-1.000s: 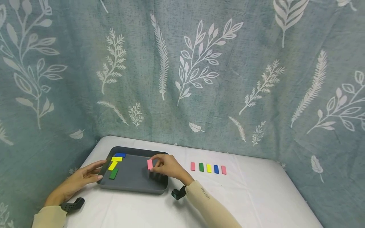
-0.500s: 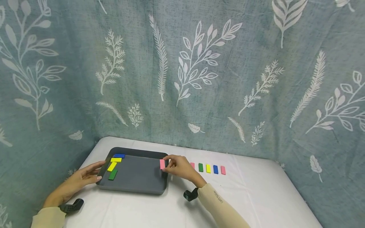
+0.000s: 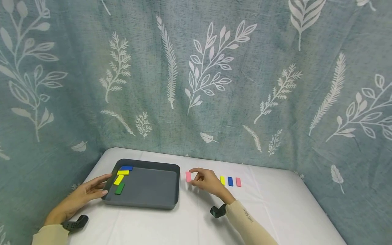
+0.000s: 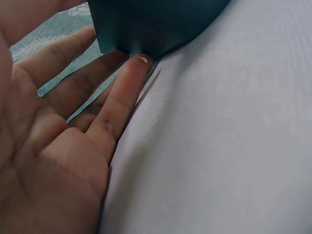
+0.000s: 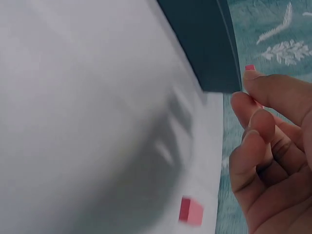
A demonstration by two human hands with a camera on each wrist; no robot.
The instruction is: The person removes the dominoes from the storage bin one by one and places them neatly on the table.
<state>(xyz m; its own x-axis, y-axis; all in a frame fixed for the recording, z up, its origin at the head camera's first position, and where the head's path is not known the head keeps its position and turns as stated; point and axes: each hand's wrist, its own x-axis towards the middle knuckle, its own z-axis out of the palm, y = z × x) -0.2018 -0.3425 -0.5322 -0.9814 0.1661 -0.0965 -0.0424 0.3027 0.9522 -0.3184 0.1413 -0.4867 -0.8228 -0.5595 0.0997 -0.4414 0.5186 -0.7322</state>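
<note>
My right hand (image 3: pixel 209 182) pinches a pink block (image 3: pixel 188 176) between thumb and fingertips, just right of the grey tray (image 3: pixel 147 206). In the right wrist view, only small bits of that block show at the fingertips, beside the tray's wall. My left hand (image 3: pixel 84 197) touches the tray's left side with fairly straight fingers, and the left wrist view shows its fingertips against the tray's outer wall. Inside the tray, along the left, lie a blue block (image 3: pixel 126 168), a yellow block (image 3: pixel 123 173), a second yellow block (image 3: pixel 118 180) and a green block (image 3: pixel 119 188).
On the white-covered table (image 3: pixel 147 226), a yellow block (image 3: pixel 222 180), a blue block (image 3: pixel 230 181) and a pink block (image 3: pixel 238 182) stand in a row, partly behind my right hand. Another pink block (image 5: pixel 191 211) shows in the right wrist view. A patterned curtain (image 3: pixel 196 136) hangs behind.
My right hand has carried the pink block rightward, from over the tray to past its right rim. It now covers part of the row. My left hand stays at the tray.
</note>
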